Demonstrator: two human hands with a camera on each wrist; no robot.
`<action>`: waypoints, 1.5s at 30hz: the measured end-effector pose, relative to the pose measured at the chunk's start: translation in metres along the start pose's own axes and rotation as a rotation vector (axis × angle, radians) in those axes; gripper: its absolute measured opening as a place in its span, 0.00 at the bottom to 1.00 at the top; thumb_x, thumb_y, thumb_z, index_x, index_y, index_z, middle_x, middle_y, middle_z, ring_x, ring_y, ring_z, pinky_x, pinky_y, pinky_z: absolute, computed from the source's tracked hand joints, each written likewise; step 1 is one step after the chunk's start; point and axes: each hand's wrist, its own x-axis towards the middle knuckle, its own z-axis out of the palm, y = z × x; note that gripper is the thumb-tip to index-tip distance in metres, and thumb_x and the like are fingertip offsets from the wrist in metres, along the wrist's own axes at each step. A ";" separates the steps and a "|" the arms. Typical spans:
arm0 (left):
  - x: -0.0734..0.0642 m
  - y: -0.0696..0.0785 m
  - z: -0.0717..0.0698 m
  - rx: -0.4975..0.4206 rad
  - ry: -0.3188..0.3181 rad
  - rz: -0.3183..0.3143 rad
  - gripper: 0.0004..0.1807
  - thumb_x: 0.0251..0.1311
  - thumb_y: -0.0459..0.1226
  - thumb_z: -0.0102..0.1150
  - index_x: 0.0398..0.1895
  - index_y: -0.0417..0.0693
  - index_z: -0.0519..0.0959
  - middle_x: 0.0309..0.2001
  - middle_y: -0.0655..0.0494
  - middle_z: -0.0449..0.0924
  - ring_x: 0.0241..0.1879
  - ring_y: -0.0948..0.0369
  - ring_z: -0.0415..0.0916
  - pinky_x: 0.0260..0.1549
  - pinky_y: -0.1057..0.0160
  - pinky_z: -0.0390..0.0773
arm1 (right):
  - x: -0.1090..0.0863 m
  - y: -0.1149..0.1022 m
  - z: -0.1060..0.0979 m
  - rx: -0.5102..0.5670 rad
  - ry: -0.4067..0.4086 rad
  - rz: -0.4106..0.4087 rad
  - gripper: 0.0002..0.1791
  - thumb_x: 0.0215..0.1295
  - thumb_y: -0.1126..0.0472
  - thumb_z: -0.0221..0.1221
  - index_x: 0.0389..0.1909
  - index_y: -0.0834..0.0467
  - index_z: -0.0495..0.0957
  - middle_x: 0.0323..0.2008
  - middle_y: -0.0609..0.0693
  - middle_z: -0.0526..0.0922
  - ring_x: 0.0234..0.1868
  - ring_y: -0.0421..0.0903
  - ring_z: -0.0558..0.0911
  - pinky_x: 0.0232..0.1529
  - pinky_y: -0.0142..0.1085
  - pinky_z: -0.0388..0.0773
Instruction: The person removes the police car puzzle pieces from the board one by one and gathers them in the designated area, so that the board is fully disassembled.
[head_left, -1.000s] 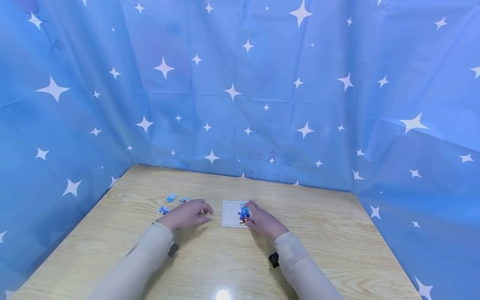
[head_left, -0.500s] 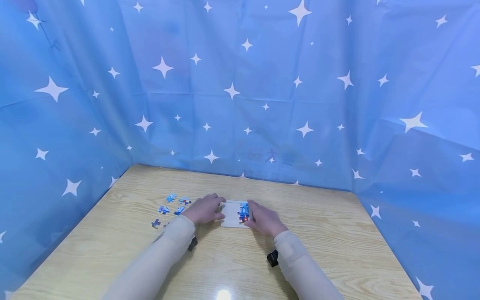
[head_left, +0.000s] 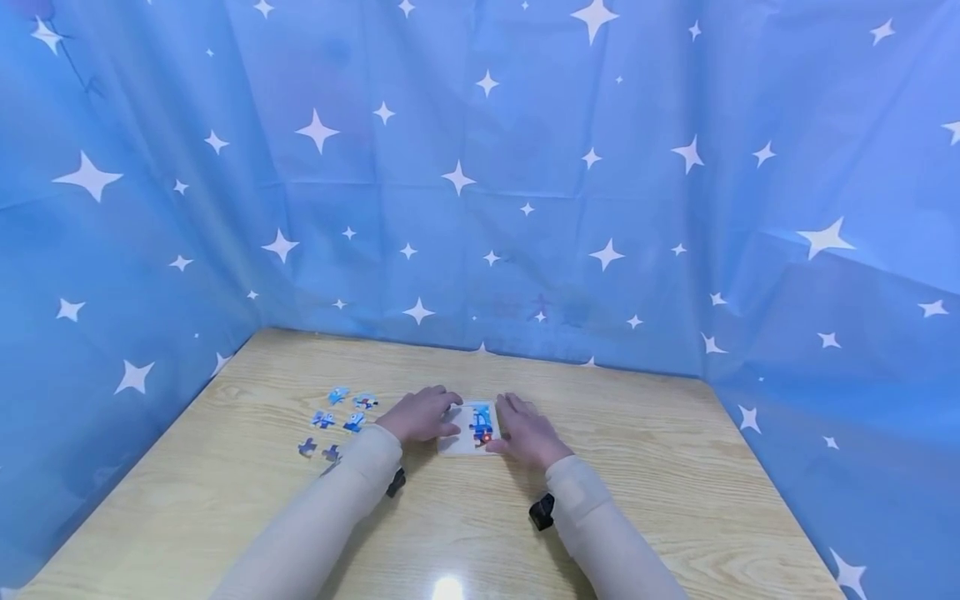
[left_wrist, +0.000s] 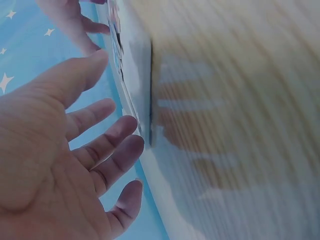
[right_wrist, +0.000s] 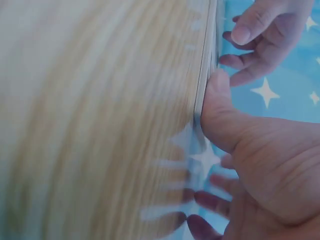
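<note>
A small white puzzle tray (head_left: 455,442) lies flat on the table, with joined blue and red jigsaw pieces (head_left: 481,423) along its right side. My left hand (head_left: 422,415) is at the tray's left edge, its fingers spread and loosely bent. In the left wrist view, the fingertips of that hand are close to the tray's edge (left_wrist: 142,80), holding no piece. My right hand (head_left: 527,435) lies along the tray's right edge. In the right wrist view its thumb (right_wrist: 218,95) touches the tray's edge, while the other fingers are extended and partly hidden.
Several loose jigsaw pieces (head_left: 355,422) lie left of the left hand on the wood-grain table (head_left: 660,483). A blue star-patterned curtain (head_left: 525,275) hangs behind and at both sides of the table.
My left hand has moved right, from beside the loose pieces to the tray's left edge, uncovering several pieces. The right hand's fingers have shifted off the joined pieces to the tray's right edge.
</note>
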 end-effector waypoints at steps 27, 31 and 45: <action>0.031 0.033 0.012 0.157 0.046 -0.042 0.16 0.68 0.45 0.63 0.55 0.49 0.82 0.45 0.55 0.79 0.44 0.56 0.77 0.47 0.47 0.78 | 0.000 -0.006 -0.004 -0.184 -0.077 0.036 0.43 0.69 0.38 0.58 0.78 0.54 0.59 0.77 0.60 0.59 0.76 0.61 0.58 0.65 0.68 0.61; 0.032 0.033 0.012 0.147 0.053 -0.047 0.14 0.67 0.46 0.64 0.49 0.49 0.83 0.42 0.56 0.78 0.42 0.57 0.77 0.47 0.48 0.79 | 0.001 -0.006 -0.004 -0.181 -0.076 0.026 0.43 0.69 0.38 0.57 0.78 0.54 0.60 0.76 0.61 0.58 0.76 0.62 0.58 0.65 0.69 0.61; 0.039 0.035 0.014 0.086 0.071 -0.074 0.11 0.64 0.46 0.68 0.41 0.50 0.84 0.36 0.59 0.76 0.36 0.60 0.74 0.42 0.54 0.79 | -0.001 -0.006 -0.004 -0.170 -0.062 0.011 0.42 0.70 0.38 0.58 0.78 0.55 0.60 0.76 0.62 0.60 0.75 0.63 0.59 0.63 0.70 0.63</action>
